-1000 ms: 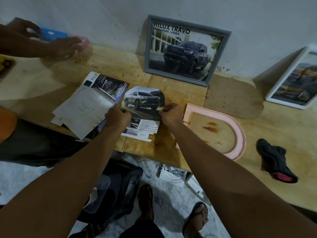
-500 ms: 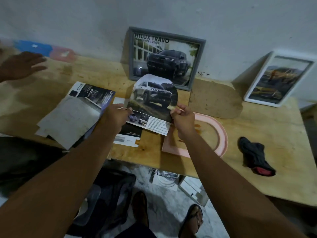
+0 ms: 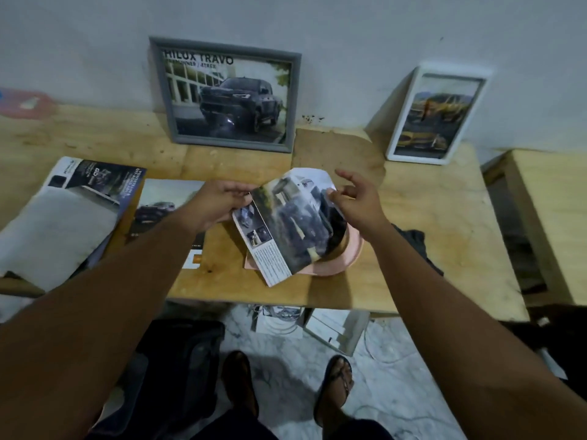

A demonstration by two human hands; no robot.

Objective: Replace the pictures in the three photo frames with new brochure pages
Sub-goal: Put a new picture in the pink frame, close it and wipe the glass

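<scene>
The cut brochure page [image 3: 286, 223] is up in the air between our two hands, curling and tilted, right above the pink arched frame [image 3: 346, 258] that lies flat on the surface [image 3: 428, 217]. We judge it thin, glossy and almost weightless: it bends under its own sag, will crease if squeezed and may slide between dry fingertips. Its top is trimmed to a curve, so it probably has to sit one way round in the arch.

Our left hand [image 3: 219, 201] has a closed grip on the left edge, thumb over fingers. Our right hand [image 3: 359, 201] meets the right edge with thumb and one fingertip in a light pinch, as far as the blur lets us tell, the other fingers fanned loose. We think the margins are the place to take it, both sides at once, keeping the sheet gently taut and the printed face free of smudges.

Further out, a brochure [image 3: 165, 198] lies under our left forearm and a brochure stack [image 3: 95, 179] beside it. A dark cloth [image 3: 416, 242] lies to the right. A grey frame [image 3: 232, 147] and a white frame [image 3: 416, 159] lean on the wall, each with a car picture in it.
</scene>
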